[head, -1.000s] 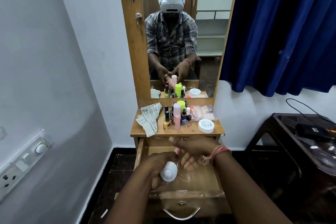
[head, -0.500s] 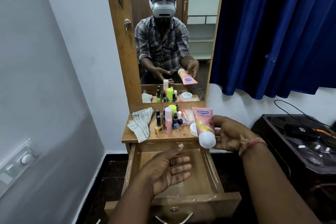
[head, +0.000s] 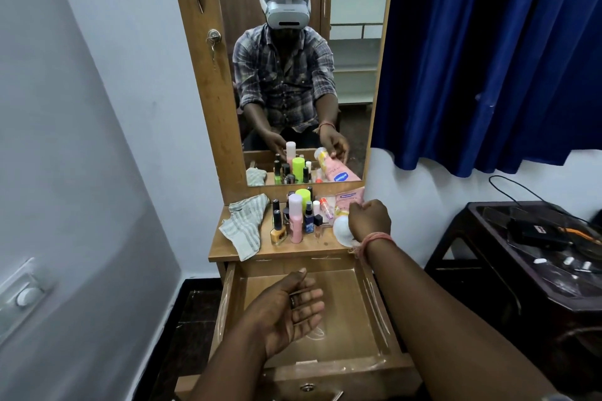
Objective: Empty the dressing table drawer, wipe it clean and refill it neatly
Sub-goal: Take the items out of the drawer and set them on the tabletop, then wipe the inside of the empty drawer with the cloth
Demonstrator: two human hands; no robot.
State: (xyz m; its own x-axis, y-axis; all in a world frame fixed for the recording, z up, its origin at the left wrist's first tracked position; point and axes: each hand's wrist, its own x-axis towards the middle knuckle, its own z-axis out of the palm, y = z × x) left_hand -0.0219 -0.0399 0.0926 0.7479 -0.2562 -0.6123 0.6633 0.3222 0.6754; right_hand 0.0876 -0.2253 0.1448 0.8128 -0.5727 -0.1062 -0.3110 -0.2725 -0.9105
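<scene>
Since 0.5 s ago, right hand [head: 369, 220] carried pink tube [head: 346, 205] from mid-air at near right onto far right of wooden tabletop [head: 293, 249]. Fingers curled round tube's lower part. Tube: soft glossy plastic, flat crimped end w/ blue label pointing far, round white cap [head: 342, 231] near; long axis near–far, tilted. Left hand [head: 288, 308] palm-up over open drawer [head: 325, 365], fingers relaxed, close together, holding nothing. Striped cloth [head: 244, 226] crumpled at left, small bottles [head: 294, 216] mid.

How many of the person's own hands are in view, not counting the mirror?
2. The left hand hangs open over the open drawer; the right hand grips a pink tube at the tabletop's right end.
</scene>
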